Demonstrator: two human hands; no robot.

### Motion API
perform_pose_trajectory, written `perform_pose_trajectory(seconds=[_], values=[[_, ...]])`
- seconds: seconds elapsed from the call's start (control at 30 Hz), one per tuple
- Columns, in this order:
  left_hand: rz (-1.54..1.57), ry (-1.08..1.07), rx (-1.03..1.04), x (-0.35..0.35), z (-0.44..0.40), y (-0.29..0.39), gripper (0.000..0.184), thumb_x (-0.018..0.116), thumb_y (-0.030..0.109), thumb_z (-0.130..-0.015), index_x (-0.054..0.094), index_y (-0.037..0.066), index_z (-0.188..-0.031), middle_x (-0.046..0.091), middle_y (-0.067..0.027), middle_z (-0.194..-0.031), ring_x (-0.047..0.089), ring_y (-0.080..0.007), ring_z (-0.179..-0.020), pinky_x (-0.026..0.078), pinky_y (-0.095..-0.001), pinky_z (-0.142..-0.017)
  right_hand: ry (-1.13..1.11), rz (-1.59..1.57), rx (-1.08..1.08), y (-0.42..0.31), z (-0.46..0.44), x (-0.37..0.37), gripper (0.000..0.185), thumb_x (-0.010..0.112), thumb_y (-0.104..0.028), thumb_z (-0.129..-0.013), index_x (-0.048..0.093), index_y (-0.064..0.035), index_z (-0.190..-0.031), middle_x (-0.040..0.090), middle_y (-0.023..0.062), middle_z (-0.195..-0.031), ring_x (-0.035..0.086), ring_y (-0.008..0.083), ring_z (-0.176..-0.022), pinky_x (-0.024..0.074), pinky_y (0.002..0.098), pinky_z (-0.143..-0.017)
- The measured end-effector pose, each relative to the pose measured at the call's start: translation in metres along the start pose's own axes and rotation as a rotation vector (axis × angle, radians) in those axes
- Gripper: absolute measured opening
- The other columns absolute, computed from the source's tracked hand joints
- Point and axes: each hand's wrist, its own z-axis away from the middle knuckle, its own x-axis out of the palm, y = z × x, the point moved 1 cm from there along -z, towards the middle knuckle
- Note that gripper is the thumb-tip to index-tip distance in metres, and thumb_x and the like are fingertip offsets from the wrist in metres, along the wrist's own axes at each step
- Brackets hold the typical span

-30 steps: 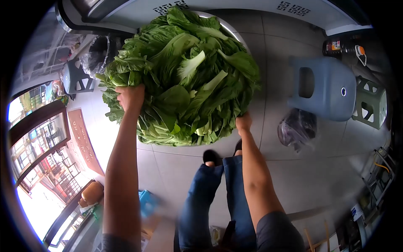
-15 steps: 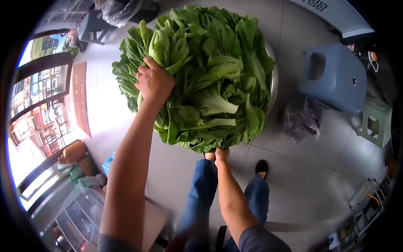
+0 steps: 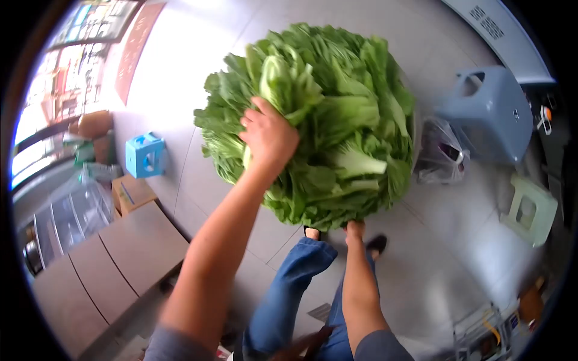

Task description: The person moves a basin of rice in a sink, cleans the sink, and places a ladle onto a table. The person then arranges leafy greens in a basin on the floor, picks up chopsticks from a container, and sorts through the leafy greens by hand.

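A big heap of leafy greens (image 3: 337, 90) with pale thick stems fills a round metal basin; only a strip of the basin's rim (image 3: 416, 135) shows on the right. My left hand (image 3: 269, 133) lies on the left part of the heap, fingers bent into the leaves beside a pale, thick-stemmed head (image 3: 277, 81). At the near edge, my right hand (image 3: 354, 230) is closed under the overhanging leaves, where the basin's edge is. Its fingertips and the exact grip are hidden.
On the right stand a blue-grey stool (image 3: 494, 117), a pale green stool (image 3: 530, 210) and a plastic bag (image 3: 442, 153). A small blue stool (image 3: 145, 155), a cardboard box (image 3: 133, 194) and a low brown table (image 3: 114, 265) are on the left. My legs (image 3: 289, 289) are close below the basin.
The view has turned and shifted, bringing the low table and small blue stool into sight. The greens appear further right and slightly lower in view; both hands keep their places on the load.
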Motion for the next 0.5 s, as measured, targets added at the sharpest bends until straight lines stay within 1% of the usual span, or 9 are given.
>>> perform_pose_trajectory(seconds=[0.03,0.07,0.13,0.27,0.3,0.37,0.4,0.43,0.5], values=[[-0.036,-0.022,-0.019,0.002,0.017,-0.003,0.084,0.065,0.02,-0.066,0.013,-0.008,-0.126,0.038,-0.0275,-0.107,0.04,-0.04,-0.101,0.036,-0.0499,-0.083,0.003,-0.002,0.07,-0.014,0.023,-0.004,0.03,0.054,-0.015,-0.078,0.048,-0.0106,-0.107,0.055,0.0041,-0.078,0.046,0.0112,-0.05,0.0335,0.0243,-0.04],[-0.031,-0.044,-0.059,0.006,0.043,-0.008,0.082,0.064,0.02,-0.066,0.015,-0.008,-0.126,0.039,-0.0271,-0.107,0.041,-0.0391,-0.1,0.036,-0.049,-0.081,0.021,0.032,0.155,-0.009,0.041,-0.024,0.029,0.054,-0.014,-0.078,0.048,-0.0108,-0.106,0.055,0.0042,-0.078,0.046,0.0111,-0.05,0.0332,0.0244,-0.04],[-0.061,0.041,-0.066,0.018,0.081,-0.019,0.081,0.064,0.02,-0.066,0.017,-0.008,-0.126,0.039,-0.0259,-0.107,0.041,-0.0374,-0.1,0.036,-0.0471,-0.08,0.026,0.084,0.116,0.017,0.041,-0.046,0.028,0.055,-0.013,-0.078,0.048,-0.0109,-0.105,0.054,0.0041,-0.076,0.045,0.0116,-0.05,0.0326,0.0249,-0.039],[-0.089,0.063,-0.07,0.034,0.143,-0.017,0.079,0.063,0.02,-0.066,0.019,-0.007,-0.125,0.04,-0.0243,-0.107,0.042,-0.0358,-0.099,0.036,-0.0457,-0.078,-0.031,0.133,0.084,0.059,0.038,-0.095,0.029,0.057,-0.014,-0.076,0.048,-0.0116,-0.104,0.052,0.0037,-0.075,0.045,0.0123,-0.051,0.0328,0.0248,-0.039],[-0.097,0.065,-0.075,0.036,0.16,-0.017,0.078,0.063,0.02,-0.066,0.019,-0.007,-0.125,0.04,-0.0239,-0.106,0.042,-0.0354,-0.098,0.036,-0.0454,-0.078,-0.098,0.149,0.107,0.066,0.039,-0.109,0.03,0.058,-0.016,-0.076,0.048,-0.0121,-0.104,0.052,0.0042,-0.078,0.047,0.0133,-0.053,0.0339,0.0242,-0.04],[-0.1,0.064,-0.091,0.039,0.187,-0.021,0.078,0.063,0.02,-0.066,0.02,-0.006,-0.125,0.04,-0.0234,-0.106,0.042,-0.0352,-0.098,0.036,-0.0451,-0.078,-0.083,0.129,0.135,0.08,0.042,-0.135,0.031,0.058,-0.016,-0.076,0.048,-0.0127,-0.105,0.053,0.0042,-0.081,0.048,0.014,-0.057,0.0367,0.0253,-0.043],[-0.108,0.048,-0.091,0.047,0.189,-0.001,0.079,0.063,0.021,-0.066,0.02,-0.006,-0.125,0.04,-0.0232,-0.105,0.042,-0.0353,-0.097,0.036,-0.0451,-0.078,-0.072,0.108,0.173,0.075,0.031,-0.149,0.032,0.059,-0.017,-0.076,0.048,-0.0131,-0.105,0.053,0.0042,-0.083,0.049,0.0144,-0.059,0.038,0.0259,-0.044],[-0.102,0.032,-0.089,0.053,0.205,0.008,0.079,0.064,0.021,-0.065,0.02,-0.006,-0.125,0.04,-0.023,-0.105,0.042,-0.0353,-0.096,0.037,-0.0451,-0.078,-0.108,0.101,0.148,0.079,0.03,-0.166,0.032,0.057,-0.016,-0.077,0.046,-0.0128,-0.108,0.053,0.0049,-0.091,0.052,0.018,-0.071,0.043,0.0311,-0.052],[-0.046,0.017,-0.086,0.062,0.233,0.018,0.079,0.064,0.021,-0.065,0.019,-0.006,-0.124,0.04,-0.0231,-0.104,0.043,-0.0358,-0.096,0.037,-0.0456,-0.077,-0.052,0.095,0.157,0.085,0.028,-0.196,0.032,0.055,-0.015,-0.079,0.045,-0.0125,-0.109,0.052,0.0052,-0.097,0.052,0.02,-0.08,0.0444,0.0349,-0.057]])
